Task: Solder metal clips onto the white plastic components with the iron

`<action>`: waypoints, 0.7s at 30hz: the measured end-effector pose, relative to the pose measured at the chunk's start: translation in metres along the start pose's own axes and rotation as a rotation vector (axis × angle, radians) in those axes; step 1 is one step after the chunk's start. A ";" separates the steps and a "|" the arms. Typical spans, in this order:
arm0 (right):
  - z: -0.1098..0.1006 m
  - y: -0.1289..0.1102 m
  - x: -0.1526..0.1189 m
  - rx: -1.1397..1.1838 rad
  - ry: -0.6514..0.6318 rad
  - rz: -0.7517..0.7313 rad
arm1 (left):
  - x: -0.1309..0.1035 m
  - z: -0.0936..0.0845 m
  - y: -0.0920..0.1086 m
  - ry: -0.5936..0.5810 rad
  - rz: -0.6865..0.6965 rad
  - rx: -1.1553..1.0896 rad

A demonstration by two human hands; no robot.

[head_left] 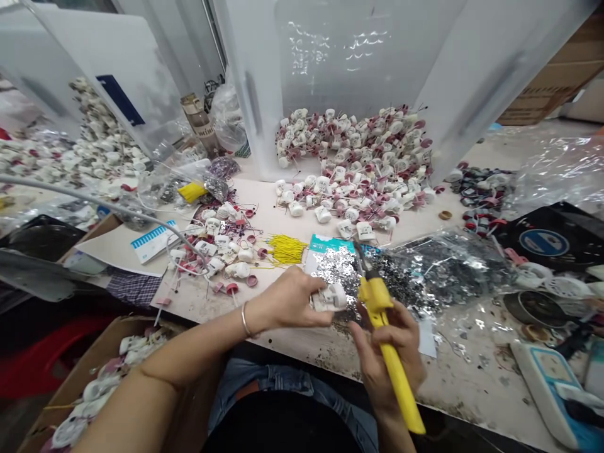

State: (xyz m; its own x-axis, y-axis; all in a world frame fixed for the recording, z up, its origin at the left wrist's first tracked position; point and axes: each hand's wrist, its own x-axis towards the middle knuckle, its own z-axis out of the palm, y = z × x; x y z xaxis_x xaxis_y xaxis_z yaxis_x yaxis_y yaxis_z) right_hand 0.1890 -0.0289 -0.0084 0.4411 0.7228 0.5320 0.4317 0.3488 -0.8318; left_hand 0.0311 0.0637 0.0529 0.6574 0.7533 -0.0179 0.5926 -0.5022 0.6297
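Observation:
Between the thumb and fingers of my left hand (295, 299) is a small white plastic housing (330, 297), held just over the bench. My right hand (394, 352) is wrapped round a yellow-handled tool (394, 371). Its narrow dark metal tip points up and away from me, right of the housing and apart from it. I cannot make out the tool's exact kind. Beneath and beyond the hands lies a heap of small shiny metal pieces (337, 267). A bundle of yellow wires (287, 249) lies left of that heap.
White and pink housings spill from a tipped translucent bin (349, 56) at the back. More housings (231, 251) lie on the left. A plastic bag of metal pieces (453, 264) is on the right, near a blue-and-white device (547, 390). A cardboard box (61, 402) stands lower left.

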 end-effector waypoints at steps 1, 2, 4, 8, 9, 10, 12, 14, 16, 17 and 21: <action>0.003 0.001 0.001 -0.039 -0.040 0.004 | -0.005 0.007 0.004 0.020 0.013 0.059; 0.005 0.003 0.001 -0.062 -0.077 0.023 | -0.009 0.012 0.006 0.032 0.018 0.078; 0.007 0.007 -0.001 -0.051 -0.110 0.111 | -0.013 0.015 0.004 0.005 0.000 -0.022; 0.009 0.011 -0.004 0.118 -0.087 0.357 | -0.014 0.019 -0.019 -0.160 -0.099 -0.627; 0.009 0.012 -0.005 0.158 -0.079 0.381 | -0.015 0.023 -0.027 -0.204 -0.147 -0.808; 0.011 0.015 -0.006 0.177 -0.079 0.369 | -0.016 0.028 -0.034 -0.259 -0.208 -0.982; 0.013 0.023 -0.008 0.149 -0.094 0.272 | -0.019 0.040 -0.048 -0.406 -0.356 -1.262; 0.015 0.034 -0.010 0.090 -0.128 0.163 | -0.023 0.047 -0.057 -0.545 -0.485 -1.407; 0.016 0.045 -0.012 0.061 -0.174 0.083 | -0.028 0.046 -0.063 -0.589 -0.590 -1.423; 0.016 0.051 -0.013 0.056 -0.203 0.044 | -0.030 0.043 -0.064 -0.570 -0.644 -1.383; 0.013 0.066 -0.014 0.037 -0.372 -0.144 | -0.042 0.021 -0.064 -0.436 -0.737 -0.932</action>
State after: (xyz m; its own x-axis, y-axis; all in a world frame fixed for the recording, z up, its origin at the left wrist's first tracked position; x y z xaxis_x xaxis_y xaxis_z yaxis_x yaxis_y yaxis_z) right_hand 0.2012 -0.0084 -0.0734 0.0604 0.8294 0.5555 0.4364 0.4785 -0.7619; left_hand -0.0247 0.0554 -0.0029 0.5158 0.4349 -0.7381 0.4476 0.5978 0.6650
